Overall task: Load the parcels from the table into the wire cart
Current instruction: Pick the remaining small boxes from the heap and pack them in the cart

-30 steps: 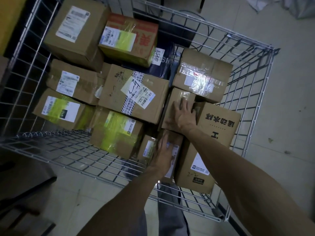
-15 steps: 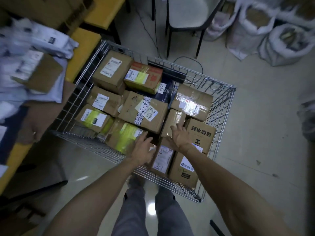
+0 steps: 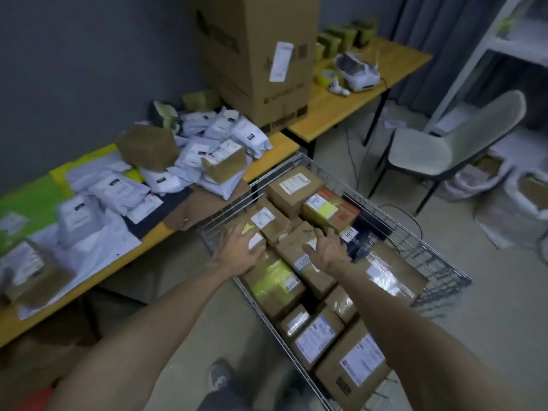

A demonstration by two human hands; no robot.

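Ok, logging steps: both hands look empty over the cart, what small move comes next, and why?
Probably reach the left hand to the small brown box on the table beside the wire cart; it and the right hand hold nothing.

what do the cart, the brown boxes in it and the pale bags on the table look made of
Silver wire cart: metal rod, likely; thin shiny grid. Brown boxes: matt cardboard, taped seams, paper labels. Pale grey bags: probably plastic film; soft, creased, slightly glossy.
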